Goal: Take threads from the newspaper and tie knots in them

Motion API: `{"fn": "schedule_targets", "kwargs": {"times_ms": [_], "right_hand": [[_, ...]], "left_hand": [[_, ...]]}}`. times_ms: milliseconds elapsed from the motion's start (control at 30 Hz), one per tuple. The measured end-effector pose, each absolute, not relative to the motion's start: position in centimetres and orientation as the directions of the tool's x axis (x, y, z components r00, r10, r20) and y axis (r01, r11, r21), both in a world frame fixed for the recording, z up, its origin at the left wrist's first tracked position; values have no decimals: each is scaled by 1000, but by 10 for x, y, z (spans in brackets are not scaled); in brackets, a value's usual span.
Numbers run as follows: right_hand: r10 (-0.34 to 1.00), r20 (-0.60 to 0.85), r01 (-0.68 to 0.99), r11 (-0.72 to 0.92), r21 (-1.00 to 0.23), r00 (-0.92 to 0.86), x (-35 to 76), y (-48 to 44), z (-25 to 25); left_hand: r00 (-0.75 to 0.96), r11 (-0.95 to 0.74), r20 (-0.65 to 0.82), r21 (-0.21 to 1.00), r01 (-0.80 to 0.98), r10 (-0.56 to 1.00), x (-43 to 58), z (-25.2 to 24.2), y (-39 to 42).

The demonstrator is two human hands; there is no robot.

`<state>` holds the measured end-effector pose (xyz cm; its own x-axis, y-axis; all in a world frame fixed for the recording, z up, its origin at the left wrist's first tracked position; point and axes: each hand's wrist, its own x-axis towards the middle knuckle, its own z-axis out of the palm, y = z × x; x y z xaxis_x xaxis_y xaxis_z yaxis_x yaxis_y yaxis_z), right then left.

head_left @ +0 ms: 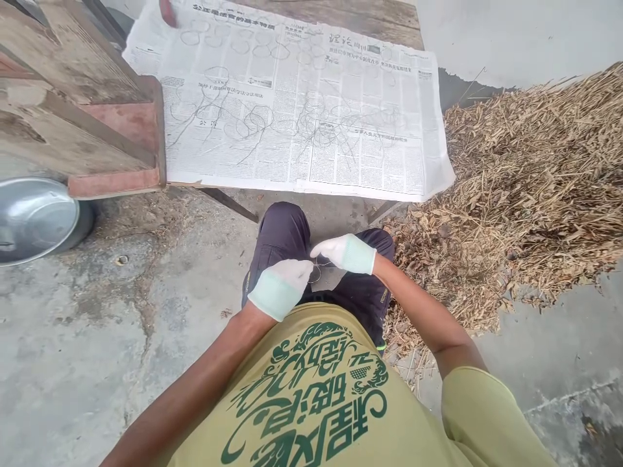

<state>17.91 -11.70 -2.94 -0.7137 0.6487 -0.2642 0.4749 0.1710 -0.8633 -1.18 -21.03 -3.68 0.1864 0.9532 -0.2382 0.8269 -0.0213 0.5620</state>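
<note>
My left hand (286, 283), in a white glove with a mint cuff, is closed with its fingertips pinched on a thin wire loop (316, 273) above my lap. Just to its right, my right hand (343, 253), gloved the same way, pinches the same thin wire, which runs between both hands. Beyond my knees, newspaper sheets (233, 152) cover a bench. Many thin wire pieces (318, 126) lie tangled across the middle of the paper, and several small wire rings (270, 50) lie nearer its far edge.
A wooden frame with red parts (117, 123) stands at the left end of the bench. A metal basin (36, 217) sits on the floor at the far left. Dry straw (535, 194) is heaped on the right. A dark red object (168, 13) rests on the paper's far left corner.
</note>
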Motion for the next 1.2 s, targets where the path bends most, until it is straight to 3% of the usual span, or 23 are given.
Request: {"fn": "schedule_targets", "kwargs": {"times_ms": [167,333,533,633,733,867,1033,1200], "right_hand": [[662,-372,487,-11,-873,-651,184,-110,-22],[812,-332,221,-255,-941,-479,191,-112,-27],[837,-374,111,-361,-926,-400,176,-134,-32],[873,-365,49,-369,-928,-324,168,-140,-34],[891,-350,29,-358,-933,-289,165,-140,-35],[894,-330,70,-325,-943,-302,166,-139,-31],[873,-332,120,-310,-943,-358,168,-139,-25],[829,-361,193,-307,-932,-428,172,-137,-26]], "left_hand": [[176,-5,-261,546,838,949,-11,-34,-206],[103,62,-270,539,840,957,-10,-29,-203],[66,120,-283,590,799,957,-7,-28,-201],[-84,293,-308,732,616,948,-3,-28,-202],[-162,486,-460,847,215,873,-1,-28,-203],[-77,533,-555,822,-200,828,-2,-31,-203],[50,583,-602,743,-329,797,-8,-31,-205],[75,625,-624,756,-195,778,-14,-27,-204]]}}
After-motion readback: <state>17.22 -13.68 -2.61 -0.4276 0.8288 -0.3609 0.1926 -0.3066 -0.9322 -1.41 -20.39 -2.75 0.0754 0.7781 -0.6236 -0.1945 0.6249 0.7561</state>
